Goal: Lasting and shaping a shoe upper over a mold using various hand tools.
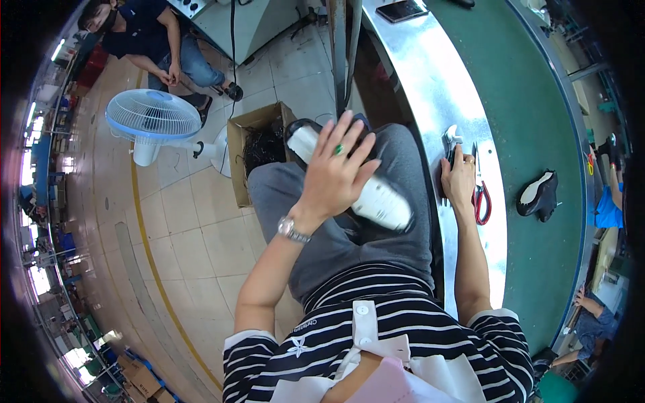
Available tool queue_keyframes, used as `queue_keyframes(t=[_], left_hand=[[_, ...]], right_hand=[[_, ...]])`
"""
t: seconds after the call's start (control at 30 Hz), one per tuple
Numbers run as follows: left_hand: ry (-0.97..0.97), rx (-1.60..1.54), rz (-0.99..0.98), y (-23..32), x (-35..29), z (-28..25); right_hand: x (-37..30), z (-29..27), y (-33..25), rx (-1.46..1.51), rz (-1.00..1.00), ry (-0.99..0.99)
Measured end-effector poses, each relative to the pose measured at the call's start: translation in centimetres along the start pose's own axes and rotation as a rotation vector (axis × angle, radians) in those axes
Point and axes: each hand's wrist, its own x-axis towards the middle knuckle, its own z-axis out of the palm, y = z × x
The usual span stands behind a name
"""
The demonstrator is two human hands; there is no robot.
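Note:
Across my lap lies a dark shoe with its white sole (384, 203) turned up. My left hand (339, 164) is over the sole with its fingers spread, hiding the shoe's middle; whether the palm presses on it I cannot tell. On the metal bench strip to my right, my right hand (459, 176) has its fingers curled round a silver-headed hand tool (453, 134) with dark handles. Just right of that hand lie red-handled scissors or pliers (482, 205), partly covered by the fingers.
Another dark shoe (539, 195) with a white sole rests on the green belt (537, 269). A phone (402, 10) lies at the bench's far end. A cardboard box (240, 181) with black scraps and a blue-white fan (154, 117) stand left. A person (158, 40) sits beyond.

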Motion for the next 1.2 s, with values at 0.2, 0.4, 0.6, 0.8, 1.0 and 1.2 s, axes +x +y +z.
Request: queue_keyframes(t=[0.2, 0.4, 0.6, 0.8, 1.0, 1.2], left_hand=[[-0.333, -0.235, -0.164, -4.0, 7.3, 2.7], [-0.288, -0.404, -0.224, -9.6, 10.9, 2.7], [-0.133, -0.014, -0.303, -8.7, 11.2, 3.9], [-0.418, -0.551, -0.518, -7.3, 11.0, 1.7], [-0.388, -0.07, -0.202, -2.5, 5.7, 0.4], [-0.193, -0.085, -0.159, -1.1, 4.5, 1.7]], right_hand=[[2.4, -4.6, 0.8, 1.182, 0.516, -0.443], [2.4, -11.0, -2.3, 1.029, 0.295, -0.546], [5.1, -13.6, -6.2, 1.002, -0.05, -0.929], [8.3, -15.5, -10.8, 0.979, -0.015, -1.102], [10.3, -16.3, -13.8, 0.636, -0.038, -1.285], [3.9, -12.1, -10.3, 0.557, -0.443, -0.643]])
